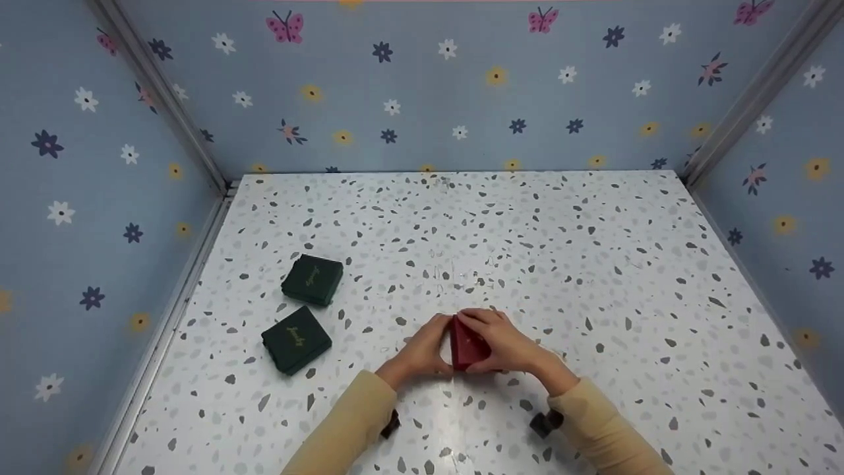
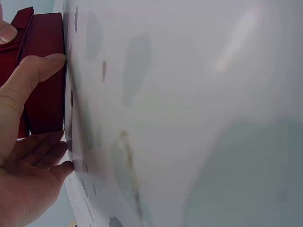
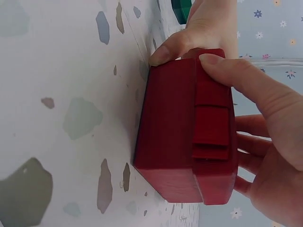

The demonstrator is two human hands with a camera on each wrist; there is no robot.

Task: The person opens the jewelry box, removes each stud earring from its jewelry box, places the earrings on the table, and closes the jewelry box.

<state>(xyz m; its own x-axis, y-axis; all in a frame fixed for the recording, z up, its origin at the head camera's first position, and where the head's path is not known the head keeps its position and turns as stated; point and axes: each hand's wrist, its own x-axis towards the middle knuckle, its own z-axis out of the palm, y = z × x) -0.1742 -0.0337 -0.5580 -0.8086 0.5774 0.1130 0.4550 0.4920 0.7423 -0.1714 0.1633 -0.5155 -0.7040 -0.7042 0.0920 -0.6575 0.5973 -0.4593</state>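
A small dark red box (image 1: 465, 353) with a flap on its front stands on the speckled table between both hands. My left hand (image 1: 419, 353) holds the box's lower part from the left. In the left wrist view, the left thumb (image 2: 40, 71) lies along the base of the box (image 2: 45, 104), with the fingers around its far side. My right hand (image 1: 511, 343) grips the lid from the right. The right wrist view shows the right thumb (image 3: 232, 73) on the lid's front edge and fingers behind the lid of the red box (image 3: 170, 118), which appears closed.
Two dark green boxes with gold lettering lie at the left: the nearer green box (image 1: 297, 341) and the farther green box (image 1: 313, 280). Flower-patterned panels (image 1: 422, 86) wall the speckled table (image 1: 593, 264) at the back and sides.
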